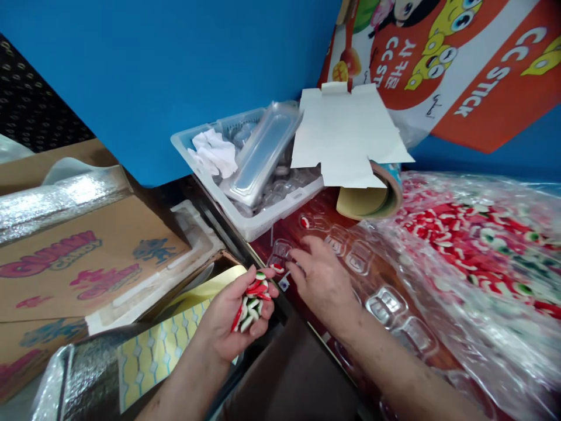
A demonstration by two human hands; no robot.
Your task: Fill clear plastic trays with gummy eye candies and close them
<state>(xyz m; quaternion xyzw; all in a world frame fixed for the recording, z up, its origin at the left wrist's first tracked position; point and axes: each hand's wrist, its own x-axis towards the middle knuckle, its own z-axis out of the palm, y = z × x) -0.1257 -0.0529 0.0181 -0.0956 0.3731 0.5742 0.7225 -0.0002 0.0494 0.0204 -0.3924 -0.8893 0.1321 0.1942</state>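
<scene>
My left hand (pixel 234 318) is cupped, palm up, around a small heap of gummy candies (pixel 252 304) in red, white and green. Over the table's near edge, my right hand (pixel 322 278) reaches down with its fingers apart and nothing visible in them. Its fingertips are beside a clear plastic blister cup (pixel 279 251), in which a red and white gummy (pixel 277 268) lies. A second red gummy (pixel 305 222) sits in another clear blister farther back. More clear blisters (pixel 386 307) are spread on the brown table around my right forearm.
A large plastic bag of gummies (pixel 464 240) lies at the right. Behind stand a white basket (pixel 252 228) with plastic lids, a tape roll (pixel 392 190) under a white card (pixel 346 131), and a printed carton (pixel 438 70). Cardboard boxes (pixel 109 234) and a yellow sticker sheet (pixel 162 351) are at left.
</scene>
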